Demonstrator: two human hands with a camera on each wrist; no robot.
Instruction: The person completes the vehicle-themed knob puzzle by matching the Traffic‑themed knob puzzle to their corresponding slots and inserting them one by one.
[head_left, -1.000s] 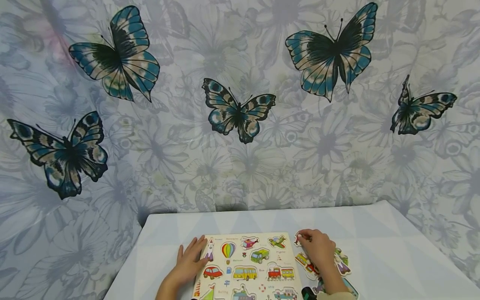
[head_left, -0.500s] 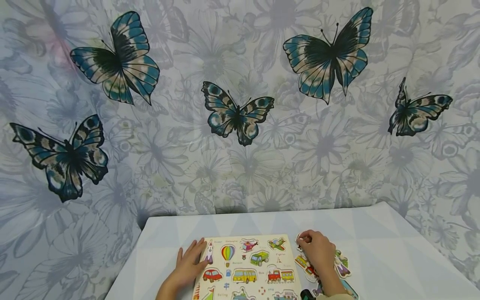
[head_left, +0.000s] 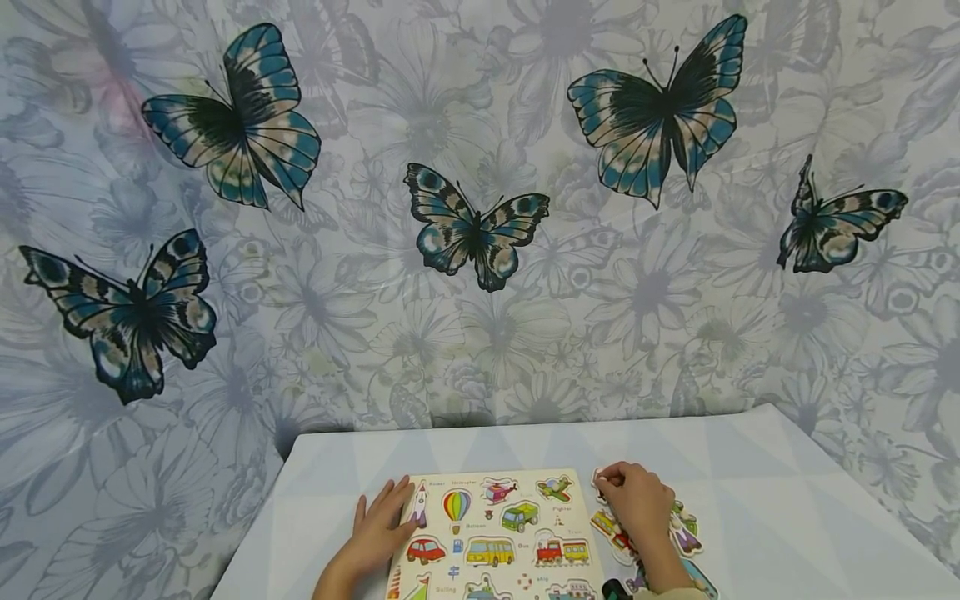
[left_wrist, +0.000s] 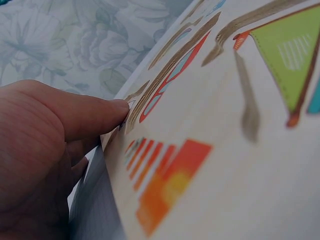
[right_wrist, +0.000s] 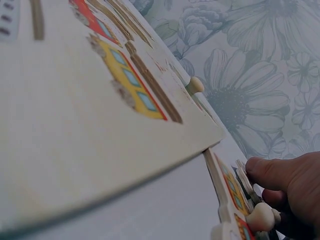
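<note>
A cream puzzle board (head_left: 450,567) printed with vehicles lies on the table. My left hand (head_left: 375,525) rests at its left edge, fingers stretched out, thumb on the board beside the rocket picture (head_left: 420,506). The left wrist view shows that thumb (left_wrist: 95,112) touching the edge. Right of the board, my right hand (head_left: 637,500) pinches a small puzzle piece (head_left: 597,478), mostly hidden by the fingers. Under and beside this hand lie loose pieces, among them a train piece (head_left: 611,528) and a rocket piece (head_left: 685,536). In the right wrist view, the train piece carries a round wooden knob (right_wrist: 262,217).
The white table (head_left: 787,517) reaches back to a patterned cloth (head_left: 480,350) with butterflies. A wooden knob (right_wrist: 195,85) stands up near the board's far right corner. A dark object (head_left: 615,589) sits by the right wrist at the bottom edge.
The head view has tilted slightly upward. My right hand has shifted a little over the small piece, whose red part shows less now. The left hand and board stay in place.
</note>
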